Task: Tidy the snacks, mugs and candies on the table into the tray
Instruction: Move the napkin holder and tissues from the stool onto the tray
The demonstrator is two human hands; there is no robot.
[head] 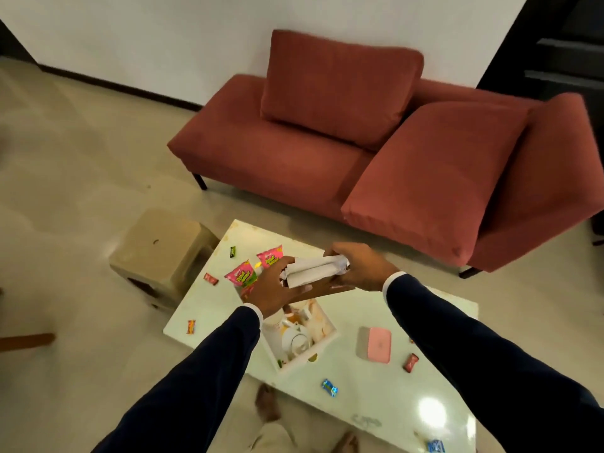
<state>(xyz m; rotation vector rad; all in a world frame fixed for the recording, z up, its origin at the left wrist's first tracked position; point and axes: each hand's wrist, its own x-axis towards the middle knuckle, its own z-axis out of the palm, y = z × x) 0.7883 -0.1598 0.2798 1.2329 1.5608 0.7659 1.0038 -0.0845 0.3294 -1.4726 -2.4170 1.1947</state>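
Head view: both hands, left (pixel 273 289) and right (pixel 361 268), grip white packet (pixel 315 273) above tray (pixel 322 343); dropped carelessly, may topple mug (pixel 295 340).

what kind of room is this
Most likely a home living room or lounge: a terracotta-red fabric sofa with loose cushions stands against a plain wall, and a low glossy white coffee table strewn with candies sits before it on a pale polished floor.

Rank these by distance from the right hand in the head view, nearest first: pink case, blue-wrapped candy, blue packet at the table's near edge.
From the right hand:
1. Pink case, on the table below the hand.
2. Blue-wrapped candy, nearer the camera, slightly left.
3. Blue packet, at the near edge, bottom of view.
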